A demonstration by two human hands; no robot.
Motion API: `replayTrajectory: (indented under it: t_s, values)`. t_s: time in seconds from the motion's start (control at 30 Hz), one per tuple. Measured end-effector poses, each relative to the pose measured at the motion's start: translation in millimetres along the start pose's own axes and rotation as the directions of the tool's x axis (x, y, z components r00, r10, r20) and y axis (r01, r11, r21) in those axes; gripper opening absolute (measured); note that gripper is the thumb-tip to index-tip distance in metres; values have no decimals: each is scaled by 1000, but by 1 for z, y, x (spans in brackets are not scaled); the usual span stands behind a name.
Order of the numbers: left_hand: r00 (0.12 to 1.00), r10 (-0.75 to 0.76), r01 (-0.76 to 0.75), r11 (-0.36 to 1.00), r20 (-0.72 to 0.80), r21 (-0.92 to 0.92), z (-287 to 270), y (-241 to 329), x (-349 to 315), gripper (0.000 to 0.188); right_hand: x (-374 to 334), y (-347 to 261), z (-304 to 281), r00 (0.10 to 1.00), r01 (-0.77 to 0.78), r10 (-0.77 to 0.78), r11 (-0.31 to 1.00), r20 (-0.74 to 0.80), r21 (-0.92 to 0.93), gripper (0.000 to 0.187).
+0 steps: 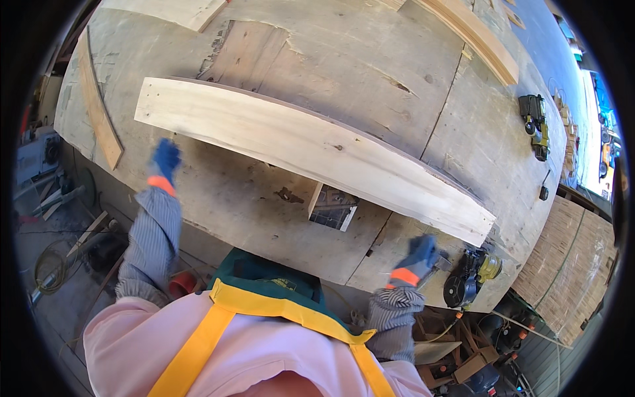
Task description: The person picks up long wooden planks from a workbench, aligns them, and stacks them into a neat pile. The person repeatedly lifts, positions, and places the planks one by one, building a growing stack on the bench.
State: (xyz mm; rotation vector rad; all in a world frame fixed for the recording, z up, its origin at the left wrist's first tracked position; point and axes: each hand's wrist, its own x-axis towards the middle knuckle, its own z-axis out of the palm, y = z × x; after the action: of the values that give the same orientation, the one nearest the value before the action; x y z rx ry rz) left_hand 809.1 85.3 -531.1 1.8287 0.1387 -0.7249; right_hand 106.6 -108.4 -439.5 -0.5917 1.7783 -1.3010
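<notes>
A long pale wooden board [291, 142] lies slantwise across the plywood worktable [264, 198], with darker wood edges showing along its far side. Small dark nail marks dot its left end. My left hand [165, 159], in a blue glove with an orange cuff, hovers just below that end, fingers curled and slightly blurred. Near the board's right end is my right hand [422, 255], gloved alike, its fingers curled; a small dark thing beside it is unclear. A nail gun [466, 281] rests to its right. Beneath the board's near edge, a small wooden block with a dark patterned face [333, 208] sticks out.
A thin wood strip [99, 99] lies at the left, and stacked planks [476, 40] at the far right. Another nail gun [537, 126] stands near the right edge. A strapped wood stack [562, 264] sits beyond the table; scraps and hoses clutter the floor.
</notes>
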Motion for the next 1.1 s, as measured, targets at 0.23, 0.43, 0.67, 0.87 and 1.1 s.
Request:
replayTrajectory:
  t_s: [0.23,0.43,0.67,0.87,1.1]
  values:
    - [799,-347,403,915,490,-9,188,17,-220,56,-50,23,100,812,-581,493,735,314,350,65]
    - [802,-386,554,765,455,-328,219,28,-229,56,-39,25,116,817,-575,533,722,220,384,63]
    - [841,-373,519,763,392,-385,228,21,-204,42,-37,21,122,836,-543,506,710,213,448,55]
    - [884,-324,438,826,336,-356,244,24,-199,44,-31,21,129,859,-510,467,747,210,427,53]
    - [883,-358,446,842,304,-304,307,54,-163,46,5,-1,171,862,-505,468,772,193,385,56]
